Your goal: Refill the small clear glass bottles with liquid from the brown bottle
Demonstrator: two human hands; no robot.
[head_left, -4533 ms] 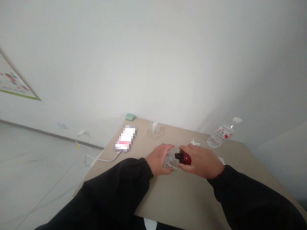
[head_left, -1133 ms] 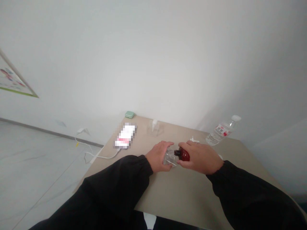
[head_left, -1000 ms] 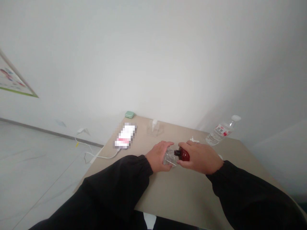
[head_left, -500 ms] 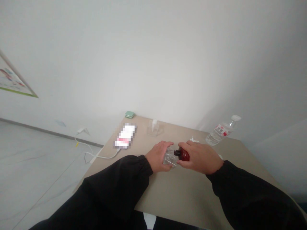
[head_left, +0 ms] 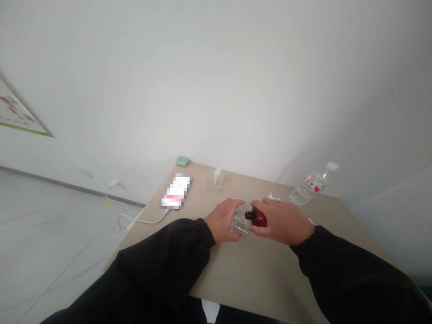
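My left hand [head_left: 222, 220] is closed over a clear plastic bottle [head_left: 240, 221] lying on its side just above the tabletop. My right hand [head_left: 280, 221] grips a dark red bottle [head_left: 259, 218] with a black neck. That neck points left and meets the clear bottle's end, though the exact joint is hard to see. Fingers hide much of both bottles. Black sleeves cover both my forearms.
A beige table [head_left: 256, 270] carries a pixelated phone [head_left: 176, 192] on a white cable [head_left: 145, 221], a green case [head_left: 182, 161], a clear pump dispenser [head_left: 216, 181], a small white item [head_left: 273, 197] and a water bottle [head_left: 312, 187]. Its left edge drops to a tiled floor [head_left: 57, 252].
The whole scene sits slightly higher in view than in the oldest frame. Both hands keep the same hold on the two bottles, with no clear change over the last second.
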